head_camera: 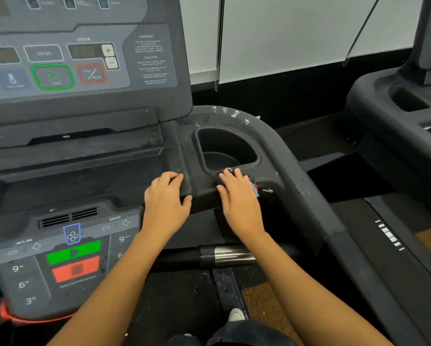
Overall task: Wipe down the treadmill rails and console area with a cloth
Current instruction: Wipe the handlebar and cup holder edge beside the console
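Fingers (230, 177) of the right hand (238, 196) lie straight and spread, pressing the cloth (255, 189) flat on the console ledge (204, 188), just short of the cup holder (224, 148). Beyond it the speckled right rail (292, 156) curves off rightward, nearer this hand. Alongside, the left hand (165, 196) grips the ledge, clear of that path.

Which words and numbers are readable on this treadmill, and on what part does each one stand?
"ENTER": upper console.
"SPEED": upper console; lower control panel.
"INCLINE": lower control panel.
"WARNING": upper console.
"CAUTION": upper console.
"STOP / PAUSE": red button, faint.
"9", "6", "3": lower control panel.
"Hold 3 seconds to reset": below red key, faint.
Too blurred: small print under "WARNING" and "CAUTION".
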### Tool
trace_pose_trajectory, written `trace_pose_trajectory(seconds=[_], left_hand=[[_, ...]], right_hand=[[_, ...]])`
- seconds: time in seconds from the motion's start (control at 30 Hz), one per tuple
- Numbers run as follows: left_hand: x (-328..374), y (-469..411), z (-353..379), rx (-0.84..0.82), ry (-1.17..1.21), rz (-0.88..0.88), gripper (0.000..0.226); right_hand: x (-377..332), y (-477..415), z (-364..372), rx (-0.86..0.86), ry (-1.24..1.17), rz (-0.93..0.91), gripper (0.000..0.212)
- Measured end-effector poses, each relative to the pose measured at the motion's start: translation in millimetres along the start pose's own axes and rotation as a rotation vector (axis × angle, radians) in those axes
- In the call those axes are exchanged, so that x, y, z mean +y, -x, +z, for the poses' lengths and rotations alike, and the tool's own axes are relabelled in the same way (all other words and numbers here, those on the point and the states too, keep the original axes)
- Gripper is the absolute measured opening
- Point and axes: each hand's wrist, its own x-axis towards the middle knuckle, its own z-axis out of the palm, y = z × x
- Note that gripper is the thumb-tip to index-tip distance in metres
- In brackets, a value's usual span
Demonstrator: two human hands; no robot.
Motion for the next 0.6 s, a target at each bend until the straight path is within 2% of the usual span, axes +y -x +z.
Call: trace_pose_trajectory(seconds=[0.07,0.17,0.2,0.27,0.37,0.43,0.5,0.6], left_hand=[[6.7,2.3,-1.2,0.035,0.08,-0.002,0.047],[28.4,9.1,0.4,0.054,0.276,0.067,0.041],[37.8,11.2,2.6,0.006,0.357,0.088,0.04],[56.9,15.9,7.8,-0.192,0.537,0.085,0.039],[78.2,22.2,15.6,-0.46,0.767,0.022,0.035],[85.6,22.5,20.1,-0.515,0.853,0.01,0.036],[90.0,19.0,23.4,-0.549,0.861,0.038,0.043],[90.6,13.8,29.1,-0.566,0.773,0.059,0.048]], right_hand=[[7.1,-4.2,-12.7,0.023,-0.056,0.16,0.033],[4.6,-1.8,-31.8,0.03,-0.308,0.291,0.032],[0.6,0.6,-37.8,0.039,-0.399,0.297,0.03],[-7.2,6.8,-45.3,0.065,-0.538,0.296,0.024],[-7.0,13.4,-48.4,0.113,-0.642,0.37,0.025],[1.1,13.5,-52.9,0.166,-0.594,0.394,0.023],[12.1,8.4,-63.7,0.255,-0.46,0.338,0.019],[34.1,-13.8,-81.0,0.383,-0.07,0.17,0.029]])
